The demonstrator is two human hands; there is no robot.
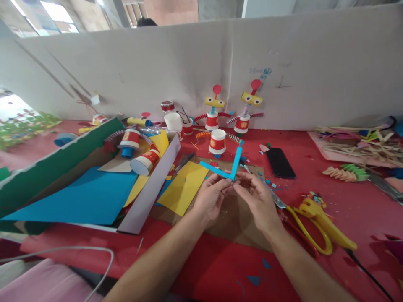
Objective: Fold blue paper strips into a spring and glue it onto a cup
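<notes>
Two blue paper strips meet in a V, pinched at their joined ends between my left hand and my right hand. Both hands have their fingers closed at that corner, above a brown cardboard mat. A yellow paper sheet lies left of my left hand. Beyond the strips stands a red-and-white paper cup figure with spring-folded paper arms. Yellow-handled scissors rest to the right of my right hand.
A box with blue paper and cup figures stands left. At the back are two robot figures. On the right lie a phone, a yellow glue gun with its cord, and a pile of paper strips. A cardboard wall closes off the back.
</notes>
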